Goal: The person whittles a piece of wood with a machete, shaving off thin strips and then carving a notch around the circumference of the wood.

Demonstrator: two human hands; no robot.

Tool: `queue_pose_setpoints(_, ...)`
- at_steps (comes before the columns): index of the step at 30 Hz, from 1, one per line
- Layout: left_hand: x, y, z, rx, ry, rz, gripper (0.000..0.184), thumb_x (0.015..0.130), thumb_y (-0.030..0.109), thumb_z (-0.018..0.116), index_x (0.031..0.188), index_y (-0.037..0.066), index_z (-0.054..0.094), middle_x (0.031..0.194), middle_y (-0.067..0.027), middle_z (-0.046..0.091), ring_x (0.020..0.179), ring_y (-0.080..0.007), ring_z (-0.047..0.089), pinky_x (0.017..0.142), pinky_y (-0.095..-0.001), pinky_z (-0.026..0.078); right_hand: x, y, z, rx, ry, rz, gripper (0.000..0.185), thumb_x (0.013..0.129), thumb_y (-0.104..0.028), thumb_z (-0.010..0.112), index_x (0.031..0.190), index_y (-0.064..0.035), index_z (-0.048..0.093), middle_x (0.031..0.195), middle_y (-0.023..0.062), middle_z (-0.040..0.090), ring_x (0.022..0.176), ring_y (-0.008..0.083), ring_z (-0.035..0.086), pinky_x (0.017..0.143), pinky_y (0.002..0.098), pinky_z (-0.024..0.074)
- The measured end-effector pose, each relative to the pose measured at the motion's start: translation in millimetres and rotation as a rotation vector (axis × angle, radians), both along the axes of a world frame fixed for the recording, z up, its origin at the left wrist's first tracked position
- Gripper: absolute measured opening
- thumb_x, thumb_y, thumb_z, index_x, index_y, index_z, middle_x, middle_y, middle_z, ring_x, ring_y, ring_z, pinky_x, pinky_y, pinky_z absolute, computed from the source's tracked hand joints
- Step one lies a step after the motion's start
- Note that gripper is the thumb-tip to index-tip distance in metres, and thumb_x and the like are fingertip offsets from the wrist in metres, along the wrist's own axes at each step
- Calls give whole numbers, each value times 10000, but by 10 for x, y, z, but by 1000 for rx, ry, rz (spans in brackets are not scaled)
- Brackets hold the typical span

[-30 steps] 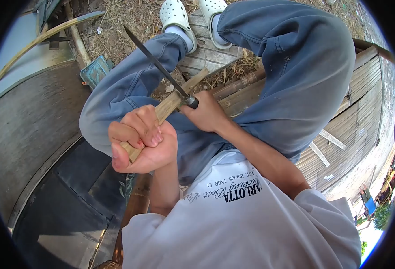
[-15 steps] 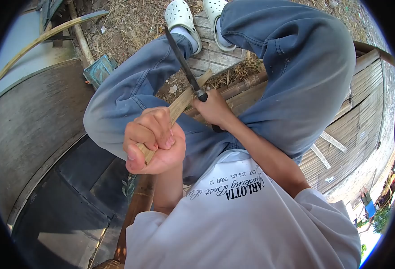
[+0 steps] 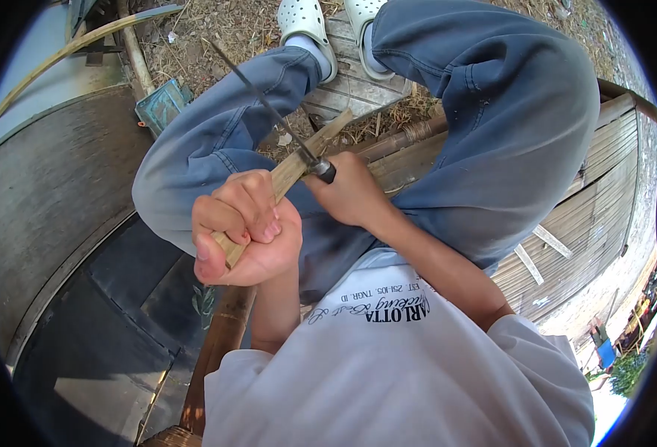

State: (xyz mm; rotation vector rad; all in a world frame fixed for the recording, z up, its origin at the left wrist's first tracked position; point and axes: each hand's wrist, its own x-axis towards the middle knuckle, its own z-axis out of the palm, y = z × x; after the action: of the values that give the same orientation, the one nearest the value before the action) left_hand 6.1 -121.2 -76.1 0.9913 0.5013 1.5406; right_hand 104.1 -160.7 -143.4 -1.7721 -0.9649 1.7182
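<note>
Head view: the white shirt (image 3: 388, 372) carries dark printing, upside down here, with "EST. 251-105. TNGR. ID" in small capitals, a script line of which "Best" reads clearly, and bold capitals reading "ARLOTTA", their start lost in a fold. The wood (image 3: 291, 170) is a pale, yellowish-brown strip with lengthwise grain, flat-faced and narrowing towards its far end, with a blunt near end. It lies aslant above the lap, between the knees of the faded blue trousers (image 3: 515, 127). The left hand (image 3: 246, 227) is closed in a fist round its near part, the butt poking out by the thumb; a small red mark shows on one finger. The right hand (image 3: 347, 190) is curled at the knife (image 3: 269, 110), holding it by the dark handle, though the fingers are partly hidden. Its long, dark, narrow blade crosses the wood near the handle and points up and left over one trouser leg. White perforated clogs (image 3: 304, 22) rest on a grey slatted board (image 3: 358, 86); a blue-green box (image 3: 163, 106) sits beside the left knee.
</note>
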Motion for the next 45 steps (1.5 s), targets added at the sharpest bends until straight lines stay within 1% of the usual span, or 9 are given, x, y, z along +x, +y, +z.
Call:
queue_pose_setpoints(1,-29,32,1,-5,-5,-15,385,872,378,359,576,138,306,423,8,328,344,-76,268,384,-210,222,-45,-64,-393,140,0,-97,273,770,-175,593,619,35,505,477,134,464,437,199,422,486,383,371)
queue_pose_setpoints(2,-39,44,2,7,5,-16,385,872,378,359,576,138,306,423,8,328,344,-76,268,384,-210,222,-18,-56,-423,152,11,-98,273,770,-175,593,619,35,505,477,134,464,437,199,422,486,383,371)
queue_pose_setpoints(9,96,123,76,-7,106,12,359,876,337,353,582,137,302,469,3,343,393,-88,279,435,-221,245,119,8,-139,-19,-69,-83,300,751,-187,590,581,35,481,459,133,441,427,213,420,476,378,365)
queue_pose_setpoints(11,93,197,96,155,297,182,356,866,319,374,571,134,304,491,1,349,414,-93,288,449,-226,252,157,17,-27,-45,-35,19,240,732,-200,622,713,39,606,621,205,591,619,352,603,602,413,456)
queue_pose_setpoints(15,45,173,71,9,-1,155,364,855,267,401,539,96,342,478,-17,372,405,-101,295,425,-231,244,120,19,359,45,41,111,218,748,-180,607,720,36,597,634,225,583,649,386,596,617,426,454)
queue_pose_setpoints(26,-139,266,79,144,122,-277,459,840,279,447,452,82,302,407,22,286,308,-71,208,337,-217,143,80,9,204,154,-8,25,206,767,-173,605,769,31,628,688,249,601,734,419,600,668,445,471)
queue_pose_setpoints(38,24,208,73,150,153,-277,480,846,301,457,457,76,290,419,12,286,315,-79,213,347,-228,128,168,-174,21,177,-121,33,249,777,-208,621,791,40,647,752,267,619,782,418,613,699,461,479)
queue_pose_setpoints(40,27,234,48,149,145,-275,443,837,305,438,472,95,300,431,12,303,333,-73,226,359,-224,150,232,-84,-269,-115,-236,29,247,773,-198,623,781,49,639,734,273,608,777,428,603,711,465,471)
queue_pose_setpoints(45,127,276,46,76,128,-209,400,834,325,409,504,125,304,472,2,327,386,-77,255,408,-218,200,125,-73,75,41,-107,-41,245,775,-202,600,787,38,651,758,248,629,790,403,614,704,447,483)
